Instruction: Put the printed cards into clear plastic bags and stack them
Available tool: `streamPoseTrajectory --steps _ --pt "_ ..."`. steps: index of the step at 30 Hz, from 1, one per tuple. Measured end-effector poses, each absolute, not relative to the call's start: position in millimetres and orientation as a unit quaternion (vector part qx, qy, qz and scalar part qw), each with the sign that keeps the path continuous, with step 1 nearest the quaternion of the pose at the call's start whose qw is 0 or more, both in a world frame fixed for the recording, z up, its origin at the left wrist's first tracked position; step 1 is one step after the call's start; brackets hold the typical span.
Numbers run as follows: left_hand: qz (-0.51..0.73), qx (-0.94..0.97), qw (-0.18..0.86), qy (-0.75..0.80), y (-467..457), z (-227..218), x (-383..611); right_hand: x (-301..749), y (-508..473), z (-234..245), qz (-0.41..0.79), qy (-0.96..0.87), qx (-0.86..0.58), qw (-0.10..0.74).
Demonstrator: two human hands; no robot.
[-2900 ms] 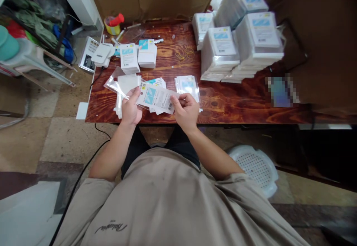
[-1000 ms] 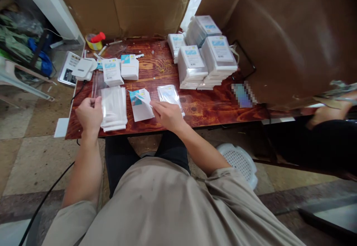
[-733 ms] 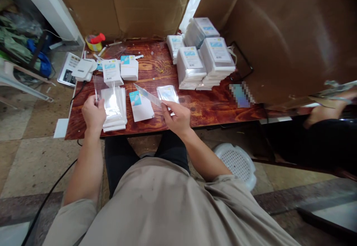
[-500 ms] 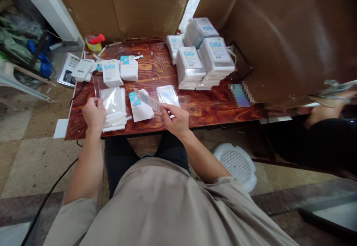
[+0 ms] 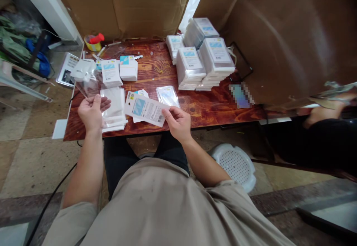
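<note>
Two hands, each with fingers closed on one item: the right hand point(image 5: 178, 124) pinches the near corner of a printed card point(image 5: 143, 109), held almost flat above the front of the desk point(image 5: 212, 108). The left hand point(image 5: 91, 112) nips the lower edge of an empty clear sleeve point(image 5: 86, 84) between thumb and loosely spread fingers, raised over the desk's left edge. One pile of sleeves point(image 5: 115, 108) lies just beside the left hand, loose cards point(image 5: 141, 93) under the held card, filled sleeves point(image 5: 167, 95) just beside them, bundled packs point(image 5: 206, 61) at rear right, before the cardboard boxes point(image 5: 145, 4).
</note>
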State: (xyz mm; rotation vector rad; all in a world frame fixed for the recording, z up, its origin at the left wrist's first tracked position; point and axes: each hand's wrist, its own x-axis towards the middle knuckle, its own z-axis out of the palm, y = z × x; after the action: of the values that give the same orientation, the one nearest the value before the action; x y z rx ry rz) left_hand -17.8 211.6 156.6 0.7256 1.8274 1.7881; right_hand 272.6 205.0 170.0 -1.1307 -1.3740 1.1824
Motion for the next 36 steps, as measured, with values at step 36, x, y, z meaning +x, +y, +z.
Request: streamPoseTrajectory --steps 36 --pt "0.710 0.235 0.417 0.517 157 164 64 243 186 157 0.674 -0.435 -0.415 0.430"
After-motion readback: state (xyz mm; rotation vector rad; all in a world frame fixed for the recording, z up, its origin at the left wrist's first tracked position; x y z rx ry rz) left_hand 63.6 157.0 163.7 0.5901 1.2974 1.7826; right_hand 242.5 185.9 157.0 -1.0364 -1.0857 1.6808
